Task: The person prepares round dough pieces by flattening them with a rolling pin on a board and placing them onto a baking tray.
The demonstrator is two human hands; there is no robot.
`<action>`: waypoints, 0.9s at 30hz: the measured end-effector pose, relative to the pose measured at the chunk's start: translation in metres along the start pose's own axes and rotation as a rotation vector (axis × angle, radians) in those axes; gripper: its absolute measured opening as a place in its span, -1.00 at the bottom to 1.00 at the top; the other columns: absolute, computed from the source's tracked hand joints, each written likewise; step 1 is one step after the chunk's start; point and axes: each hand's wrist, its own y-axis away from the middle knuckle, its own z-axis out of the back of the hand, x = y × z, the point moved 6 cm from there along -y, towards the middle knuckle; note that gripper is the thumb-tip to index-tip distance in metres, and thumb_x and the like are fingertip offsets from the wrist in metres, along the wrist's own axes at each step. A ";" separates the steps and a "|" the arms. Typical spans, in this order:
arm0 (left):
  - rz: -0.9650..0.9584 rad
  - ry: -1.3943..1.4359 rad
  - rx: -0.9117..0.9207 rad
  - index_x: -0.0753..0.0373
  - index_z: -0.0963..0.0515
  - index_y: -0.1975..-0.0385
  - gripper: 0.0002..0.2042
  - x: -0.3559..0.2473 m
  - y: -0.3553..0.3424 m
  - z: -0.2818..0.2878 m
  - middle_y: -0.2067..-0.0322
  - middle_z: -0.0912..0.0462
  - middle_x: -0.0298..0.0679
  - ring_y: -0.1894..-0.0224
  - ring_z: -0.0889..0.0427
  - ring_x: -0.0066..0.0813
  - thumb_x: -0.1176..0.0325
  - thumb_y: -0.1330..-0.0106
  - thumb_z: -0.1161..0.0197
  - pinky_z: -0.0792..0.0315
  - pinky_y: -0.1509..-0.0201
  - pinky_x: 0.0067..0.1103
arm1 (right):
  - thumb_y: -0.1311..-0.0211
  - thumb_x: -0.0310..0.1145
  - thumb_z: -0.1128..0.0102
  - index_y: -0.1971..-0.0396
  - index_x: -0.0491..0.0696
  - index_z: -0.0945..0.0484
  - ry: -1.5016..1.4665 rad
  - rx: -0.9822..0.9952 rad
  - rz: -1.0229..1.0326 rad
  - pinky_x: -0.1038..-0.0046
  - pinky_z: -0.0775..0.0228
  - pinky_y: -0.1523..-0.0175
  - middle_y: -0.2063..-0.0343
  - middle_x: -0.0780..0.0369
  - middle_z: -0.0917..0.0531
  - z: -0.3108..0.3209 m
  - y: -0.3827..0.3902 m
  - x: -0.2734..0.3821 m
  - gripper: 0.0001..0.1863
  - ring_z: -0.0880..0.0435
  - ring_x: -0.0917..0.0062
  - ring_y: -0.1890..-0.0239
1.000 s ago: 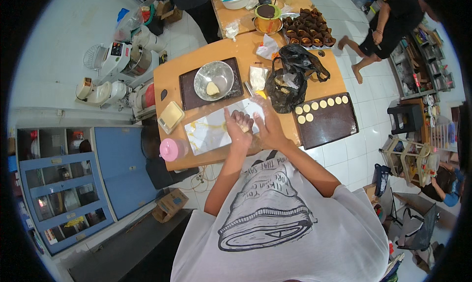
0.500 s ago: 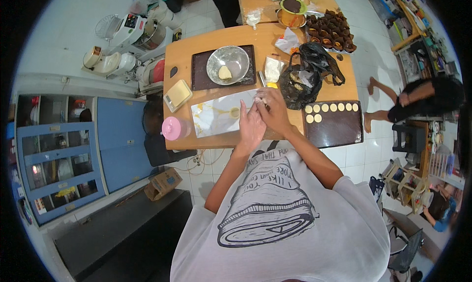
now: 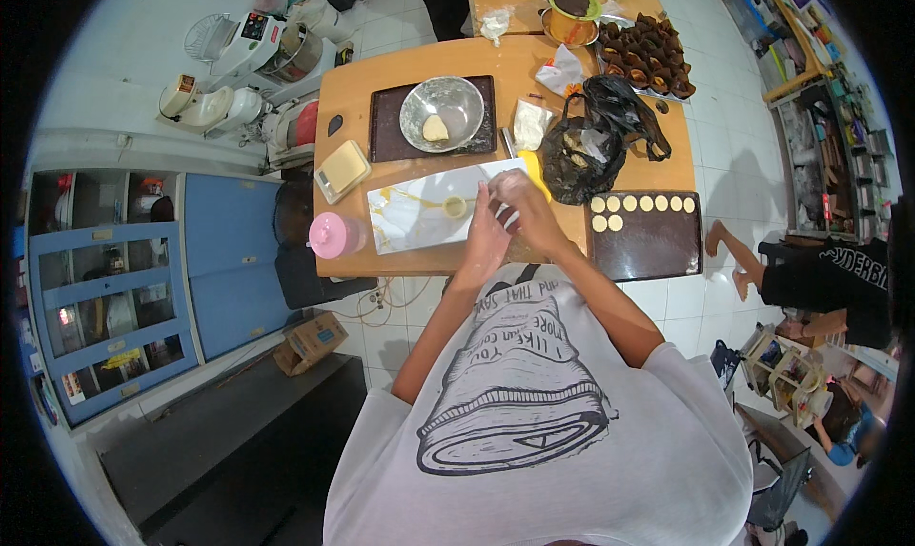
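My left hand [image 3: 487, 233] and my right hand [image 3: 526, 206] meet over the right end of a white board [image 3: 405, 232]. Both have curled fingers, and those of the right look whitened. Whatever lies between them is hidden. On the board, beside my left hand, sits a small pale ring [image 3: 455, 207] among yellowish smears. Behind the board, a dark tray [image 3: 383, 127] carries a metal bowl [image 3: 462, 117] with a lump of pale dough [image 3: 435, 129] inside. Flat pale dough discs [image 3: 629, 204] lie in rows on another dark tray [image 3: 648, 251] to the right.
A pink-lidded jar [image 3: 334, 235] and a kitchen scale [image 3: 343, 171] stand at the left. Black plastic bags [image 3: 581, 170], a white packet [image 3: 531, 125] and a yellow strip [image 3: 536, 172] lie right of the board. Brown paper cups [image 3: 648, 60] fill a far tray. Another person [image 3: 829, 279] is at the right.
My hands have shifted slightly; the right has turned over and covers more of the left's fingertips. The person at the right has moved. The whole view has tilted a little.
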 end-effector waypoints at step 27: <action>0.191 0.200 -0.056 0.27 -0.51 0.06 -0.78 0.020 0.019 0.074 0.28 -0.56 -0.31 0.41 -0.54 -0.61 0.25 -0.51 -0.19 -0.50 0.39 -0.73 | 0.03 -0.62 -0.28 -0.02 -0.22 -0.43 0.859 0.267 -0.116 0.08 -0.51 -0.13 0.05 -0.13 -0.53 0.056 0.026 -0.233 -0.49 -0.60 -0.08 -0.02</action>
